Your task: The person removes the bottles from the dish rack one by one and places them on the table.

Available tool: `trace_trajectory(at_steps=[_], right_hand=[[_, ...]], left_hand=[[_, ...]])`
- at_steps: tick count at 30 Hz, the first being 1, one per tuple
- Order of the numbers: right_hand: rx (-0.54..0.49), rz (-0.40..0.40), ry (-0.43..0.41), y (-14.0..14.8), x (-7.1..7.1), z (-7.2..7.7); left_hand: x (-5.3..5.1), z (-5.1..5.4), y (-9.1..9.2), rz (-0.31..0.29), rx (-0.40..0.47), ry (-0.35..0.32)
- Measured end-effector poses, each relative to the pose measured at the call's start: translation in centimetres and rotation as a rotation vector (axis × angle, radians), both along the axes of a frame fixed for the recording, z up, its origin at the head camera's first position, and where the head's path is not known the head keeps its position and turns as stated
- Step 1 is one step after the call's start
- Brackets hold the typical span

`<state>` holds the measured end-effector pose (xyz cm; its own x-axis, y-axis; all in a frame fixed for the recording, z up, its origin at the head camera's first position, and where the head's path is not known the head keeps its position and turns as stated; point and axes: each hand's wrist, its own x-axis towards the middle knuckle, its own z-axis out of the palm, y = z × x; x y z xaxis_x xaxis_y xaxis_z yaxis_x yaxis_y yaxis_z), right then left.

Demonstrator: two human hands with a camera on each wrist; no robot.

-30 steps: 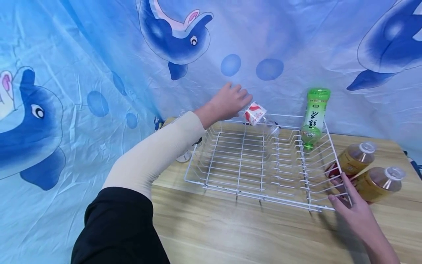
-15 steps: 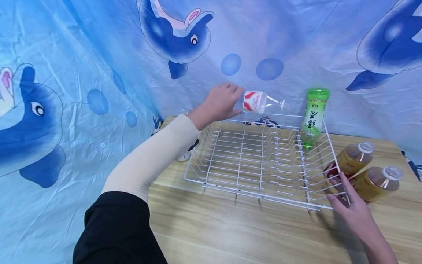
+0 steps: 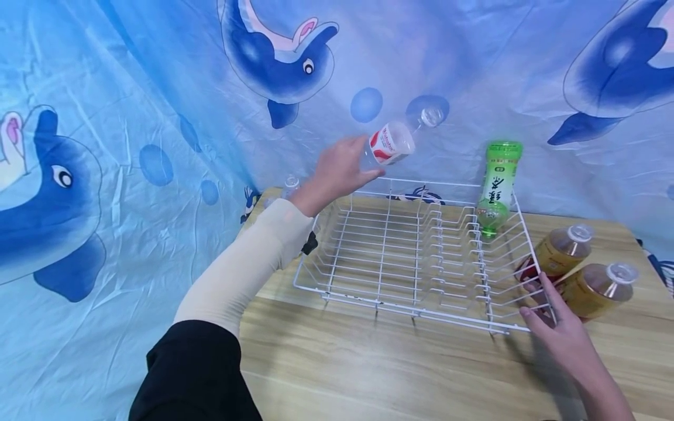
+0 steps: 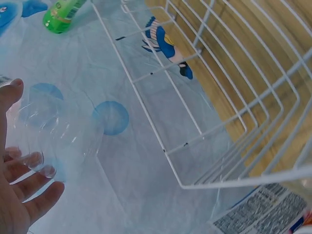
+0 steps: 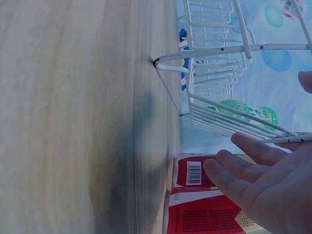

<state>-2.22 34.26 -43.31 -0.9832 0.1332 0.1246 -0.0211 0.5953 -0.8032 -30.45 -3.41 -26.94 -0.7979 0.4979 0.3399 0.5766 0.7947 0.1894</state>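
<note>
"Gripping what, the left hand [image 3: 339, 166]?"

"Clear plastic bottle with a red-and-white label [image 3: 388, 144]. Thumb to one side, fingers curled about the wide end. Bottle aslant, neck pointing up and to the right."

"Position of it?"

"Held in the air near the back rim of a white wire rack [image 3: 384, 240]. Left wrist view shows a gap between bottle and rim."

"Right hand [image 3: 560, 327]?"

"At the rack's near right corner. Holds the rim there, thumb on the inner side, fingers on the outer."

"Anything close to those fingers?"

"Two bottles of amber drink with red-and-yellow labels [image 3: 601, 289], side by side, upright, just outside the rack's right side. Whether a fingertip touches them, cannot tell."

"Inside the rack?"

"Green-and-white plastic bottle [image 3: 497, 184], right rear corner, narrow end down, wide end up, leaning."

"Far left?"

"Colourless plastic bottle [image 3: 291, 184] beyond the left forearm, mostly hidden by it. Small black object [image 3: 309, 243] beside the rack's left edge, too little showing to name."

"Setting?"

"Rack stands on a pale wood-grain table [image 3: 368, 362]. Blue sheet printed with dolphins [image 3: 316, 117] hangs behind and to the left. Left arm wears a cream sleeve [image 3: 237, 269] below a black sleeve [image 3: 195, 368]."
</note>
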Motion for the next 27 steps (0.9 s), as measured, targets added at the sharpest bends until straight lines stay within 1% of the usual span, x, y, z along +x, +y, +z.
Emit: trace_trajectory(at_steps=[8,12,17,22,27], right_hand=[[0.015,-0.005,-0.008,0.0,-0.1,-0.2],[0.017,-0.004,-0.015,0.0,-0.1,-0.3],[0.014,-0.004,-0.012,0.0,0.0,-0.3],[0.006,-0.001,-0.008,0.1,0.1,-0.3],[0.017,-0.005,-0.020,0.1,0.0,-0.2]], left_hand=[[0.5,-0.8,-0.2,0.077,0.173,-0.122],[0.8,-1.1,-0.2,0.096,0.242,-0.163],[1.3,-1.0,-0.2,0.109,0.312,-0.197],[1.8,-0.9,-0.3,0.100,0.391,-0.246],[2.3,-1.1,-0.7,0.093,0.485,-0.301]])
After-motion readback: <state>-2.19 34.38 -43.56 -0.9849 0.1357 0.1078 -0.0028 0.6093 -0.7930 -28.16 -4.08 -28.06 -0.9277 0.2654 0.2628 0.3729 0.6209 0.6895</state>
